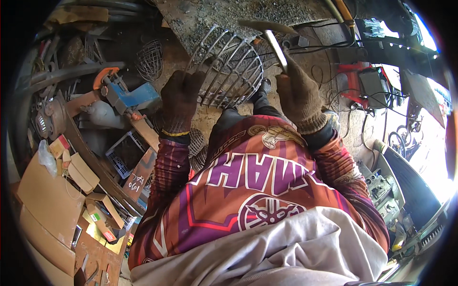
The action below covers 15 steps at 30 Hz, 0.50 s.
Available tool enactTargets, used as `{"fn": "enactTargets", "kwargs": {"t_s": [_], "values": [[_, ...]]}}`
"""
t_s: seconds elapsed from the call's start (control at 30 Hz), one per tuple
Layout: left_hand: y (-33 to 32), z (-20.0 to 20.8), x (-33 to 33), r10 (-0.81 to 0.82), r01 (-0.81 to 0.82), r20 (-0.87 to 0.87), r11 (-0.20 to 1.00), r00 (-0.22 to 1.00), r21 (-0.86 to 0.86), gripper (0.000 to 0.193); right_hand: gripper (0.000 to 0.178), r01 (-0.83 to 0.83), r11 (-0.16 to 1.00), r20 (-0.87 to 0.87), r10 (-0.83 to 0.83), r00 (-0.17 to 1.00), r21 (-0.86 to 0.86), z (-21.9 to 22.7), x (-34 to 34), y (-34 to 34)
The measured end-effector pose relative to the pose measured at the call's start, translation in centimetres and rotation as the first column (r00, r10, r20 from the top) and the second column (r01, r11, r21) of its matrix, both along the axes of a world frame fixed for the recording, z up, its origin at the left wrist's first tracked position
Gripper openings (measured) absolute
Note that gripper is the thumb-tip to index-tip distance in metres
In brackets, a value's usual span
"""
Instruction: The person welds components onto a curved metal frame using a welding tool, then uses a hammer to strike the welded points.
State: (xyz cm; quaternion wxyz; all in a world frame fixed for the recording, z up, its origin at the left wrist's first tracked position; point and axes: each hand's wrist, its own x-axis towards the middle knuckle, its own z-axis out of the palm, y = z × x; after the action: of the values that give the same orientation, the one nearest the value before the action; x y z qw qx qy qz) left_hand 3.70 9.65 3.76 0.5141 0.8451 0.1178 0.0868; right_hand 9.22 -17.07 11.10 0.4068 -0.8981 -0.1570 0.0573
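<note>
At the far centre of the scene, 1 welded metal-rod cage (231, 69), open-barred and rounded on its right side, is held tilted beside a grit-strewn plate (188, 21). The plate's far edge is cut off by the frame.

The left hand (183, 97), in a dark knit glove, is closed on the cage's left edge; exact finger contact is lost in the dark fabric. The right hand (299, 93), in a brown knit glove, is closed around the handle of 1 hammer (276, 51). The glove conceals the lower handle. The hammer's long, dark head stands over the plate at the cage's far right; whether it touches either cannot be determined.

To the far left, 1 smaller wire cage (150, 60) lies in shadow, its lower bars hard to separate. Further wire cages (196, 143) are partly hidden by the left sleeve (171, 164) and the shirt (248, 176).

Left of these stands a blue metal machine (136, 94), its type not discernible. Near left, cardboard boxes (52, 190) overlap. Far right, a red stand (350, 86) is partly covered; beyond it, glare obliterates detail.
</note>
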Motion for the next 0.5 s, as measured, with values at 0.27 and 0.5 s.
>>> {"fn": "enactTargets", "kwargs": {"t_s": [0.27, 0.5], "values": [[0.2, -1.7, -0.2, 0.027, -0.024, 0.033, 0.995, 0.999, -0.098, 0.031, 0.046, -0.019, 1.0, 0.06, 0.019, 0.998, -0.002, 0.0, -0.4, 0.4], [0.0, 0.0, 0.0, -0.004, 0.005, -0.057, 1.0, 0.998, 0.017, 0.028, 0.046, -0.013, 0.999, -0.108, 0.009, 0.994, -0.04, 0.3, -0.3, 0.5]]}}
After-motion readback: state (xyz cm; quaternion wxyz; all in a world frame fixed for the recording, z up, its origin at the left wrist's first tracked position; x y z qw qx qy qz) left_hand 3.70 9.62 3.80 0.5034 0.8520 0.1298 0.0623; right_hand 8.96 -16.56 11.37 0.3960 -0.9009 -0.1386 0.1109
